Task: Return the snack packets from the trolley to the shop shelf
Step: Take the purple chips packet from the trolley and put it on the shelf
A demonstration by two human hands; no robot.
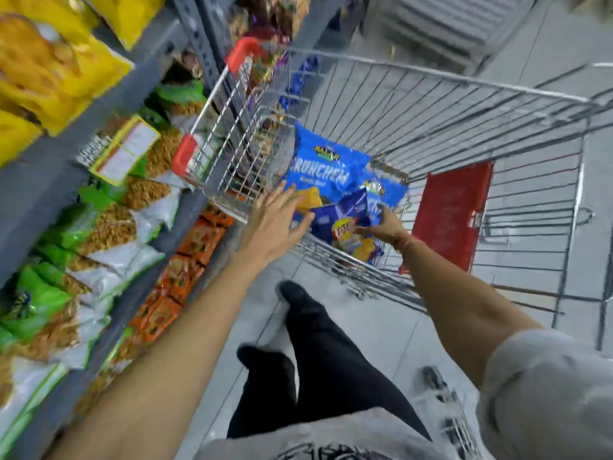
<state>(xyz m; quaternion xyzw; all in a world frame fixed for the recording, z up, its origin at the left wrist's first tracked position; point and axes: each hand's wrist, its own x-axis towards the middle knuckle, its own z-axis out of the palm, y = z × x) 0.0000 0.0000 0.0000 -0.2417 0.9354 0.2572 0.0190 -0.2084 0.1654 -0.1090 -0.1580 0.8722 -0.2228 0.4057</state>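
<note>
Grey floor tiles [374, 330] run under a wire trolley [431, 104] that stands just beside a grey metal shop shelf [43, 194] along the left edge of the view. Red plastic caps sit on the trolley's near-left corners, and a red flap [454, 210] hangs inside its right-hand end. Several blue snack packets lie heaped in the basket toward its near wall: a large blue packet [318, 167] printed with pale lettering leans against the left side wire, a second blue packet [388, 194] lies just right of it, and a smaller dark-blue packet [338, 217] with a red-and-yellow logo rests in front, touching both. The left hand [275, 224] reaches over the near rim with fingers spread and flat, its fingertips at the lower edge of the large blue packet, closed on nothing. The right hand [388, 227] is down inside the basket, thumb and fingers pinching the right edge of the dark-blue packet. On the shelf, yellow bags [49, 71] fill the upper level, green-and-white bags [66, 260] of brown snacks the middle, and orange packets [185, 260] the lower edge. Dark trouser legs [318, 360] stand on the tiles between the shelf and the trolley.
</note>
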